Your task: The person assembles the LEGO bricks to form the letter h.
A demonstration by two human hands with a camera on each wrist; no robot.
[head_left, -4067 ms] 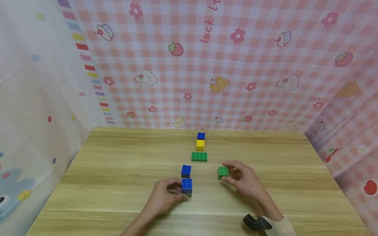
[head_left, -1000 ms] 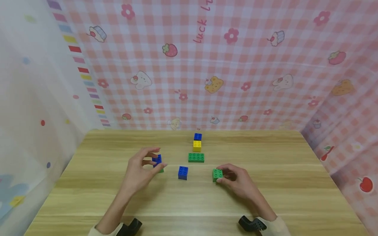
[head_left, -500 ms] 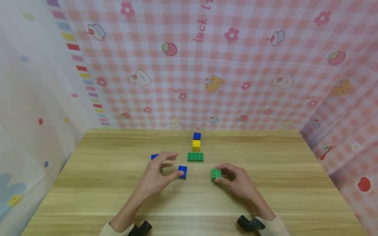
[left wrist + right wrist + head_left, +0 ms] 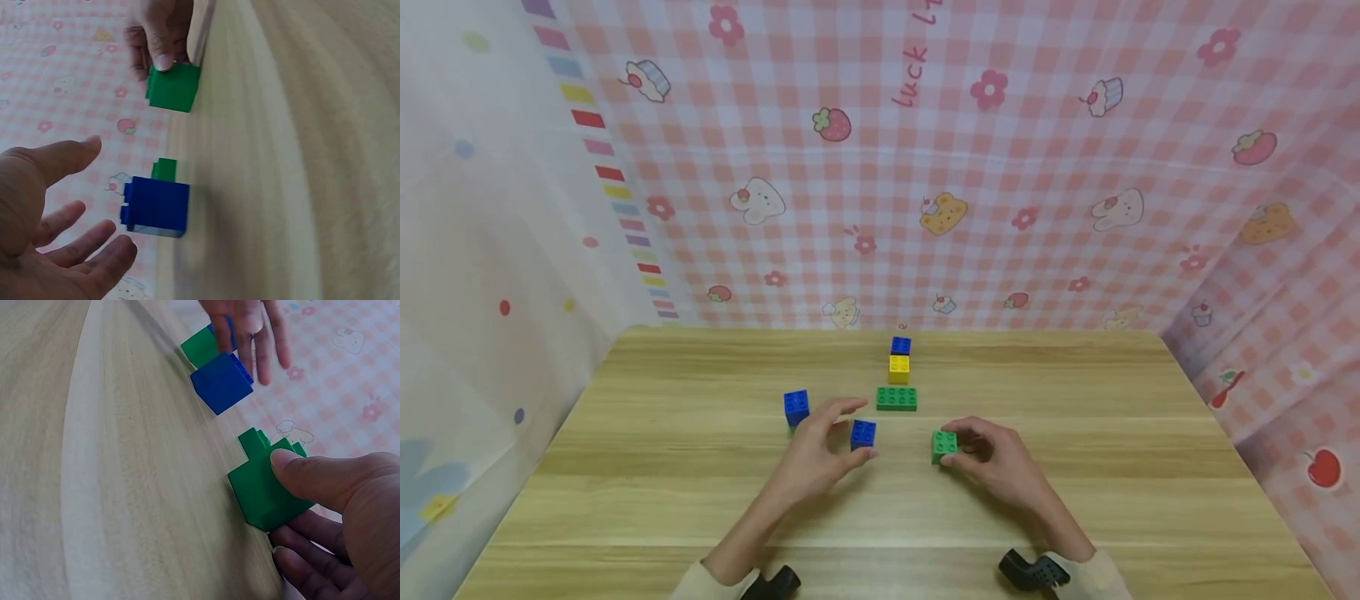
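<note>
Green plastic square brick, four studs on top point(image 4: 943, 447): one, pinched by the right hand point(image 4: 1000, 457), thumb on the near face and fingertips on the opposite side. Studs upward; whether the base meets the tabletop cannot be told.

Blue plastic square brick, four studs point(image 4: 862, 435): one, on the tabletop to the left of the held green brick, well apart from it. The left hand point(image 4: 816, 450) is spread about it, thumb to the near side, fingers to the far side; the left wrist view shows a gap between brick and hand.

Two-brick stack, blue square brick upon green point(image 4: 796, 408): one, upright, beyond the left hand and to its left; the green lower part mostly hidden in the head view.

Green plastic rectangular brick, eight studs in two rows point(image 4: 897, 399): one, lying lengthwise left to right, behind both hands.

Yellow plastic square brick point(image 4: 898, 368): one, behind the rectangular brick, a slight space between.

Blue plastic brick, rearmost point(image 4: 901, 346): one, directly behind the yellow; contact not discernible.

Tabletop, pale wood grain point(image 4: 625, 483). Backing cloth, pink-and-white check, printed with strawberries, cupcakes and flowers point(image 4: 880, 167).
</note>
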